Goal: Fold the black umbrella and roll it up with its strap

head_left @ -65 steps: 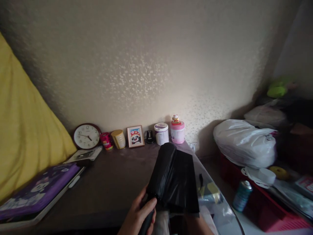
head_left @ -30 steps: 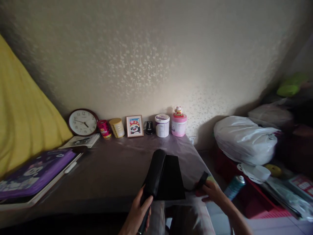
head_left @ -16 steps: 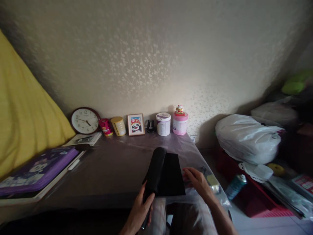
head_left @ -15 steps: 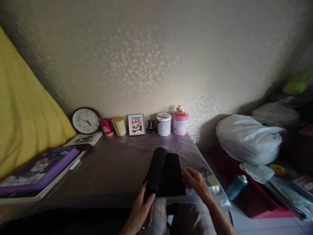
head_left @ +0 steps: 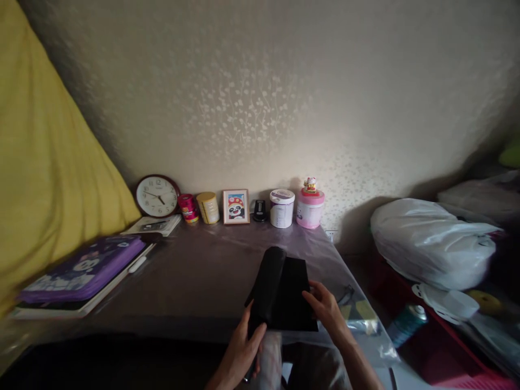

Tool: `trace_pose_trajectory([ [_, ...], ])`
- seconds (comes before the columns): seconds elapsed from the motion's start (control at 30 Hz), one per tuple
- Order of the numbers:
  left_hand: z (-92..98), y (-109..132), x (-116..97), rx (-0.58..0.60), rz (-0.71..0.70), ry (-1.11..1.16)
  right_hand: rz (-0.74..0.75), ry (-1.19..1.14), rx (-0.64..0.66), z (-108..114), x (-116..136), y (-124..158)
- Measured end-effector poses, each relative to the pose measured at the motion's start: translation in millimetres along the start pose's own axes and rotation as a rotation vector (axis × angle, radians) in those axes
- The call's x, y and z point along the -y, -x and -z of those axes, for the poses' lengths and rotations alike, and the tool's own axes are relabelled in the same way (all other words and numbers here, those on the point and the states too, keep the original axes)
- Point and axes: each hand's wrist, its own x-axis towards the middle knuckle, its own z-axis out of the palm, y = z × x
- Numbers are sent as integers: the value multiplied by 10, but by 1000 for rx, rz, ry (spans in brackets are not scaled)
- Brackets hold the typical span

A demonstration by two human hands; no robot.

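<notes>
A thick, rolled or folded black bundle (head_left: pixel 268 281) tilts over the table's near edge. A flat black sheet (head_left: pixel 293 295) with straight edges lies against its right side; whether the two are one piece I cannot tell. My left hand (head_left: pixel 240 346) is wrapped round the bundle's lower end, thumb on top. A dark, slim end with a shiny tip (head_left: pixel 247 377) shows beneath that hand. My right hand (head_left: pixel 327 311) holds the sheet's right edge, thumb and fingers closed on it. Its lower fingers are partly hidden.
Along the wall stand a clock (head_left: pixel 157 196), canisters (head_left: pixel 282 208), a framed panda picture (head_left: pixel 236 207) and a lucky cat figurine (head_left: pixel 310 186). A purple case (head_left: pixel 85 268) lies left. Right of the table (head_left: pixel 195 271) are a spray can (head_left: pixel 407 325), a red crate (head_left: pixel 439 357) and a white bag (head_left: pixel 434 244).
The view has swung slightly left, so everything sits further right. My right hand has shifted onto the black sheet's edge, its thumb now over it. The left hand keeps its hold.
</notes>
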Motion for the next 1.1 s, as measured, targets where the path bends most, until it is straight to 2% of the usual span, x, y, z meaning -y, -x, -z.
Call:
trace_pose_trajectory([
  [0.1, 2, -1, 0, 14, -59, -23, 1, -68, 0, -8, 84, -16],
  [0.3, 22, 17, -39, 1, -73, -50, -25, -210, 54, -106, 261, -88],
  [0.5, 51, -51, 13, -64, -277, -169, 0, -300, 139, -363, 484, -174],
  [0.6, 50, -74, 40, -45, -282, -207, 58, -285, 158, -541, 557, -216],
  [0.83, -19, -39, 16, -66, -169, -208, 181, -122, 197, -865, 520, -380],
  [1.0, -63, -19, -9, -74, -155, -285, 194, 136, 226, -931, 482, -478],
  [1.1, -64, 15, -49, -79, -137, -205, 208, 273, 251, -936, 487, -485],
])
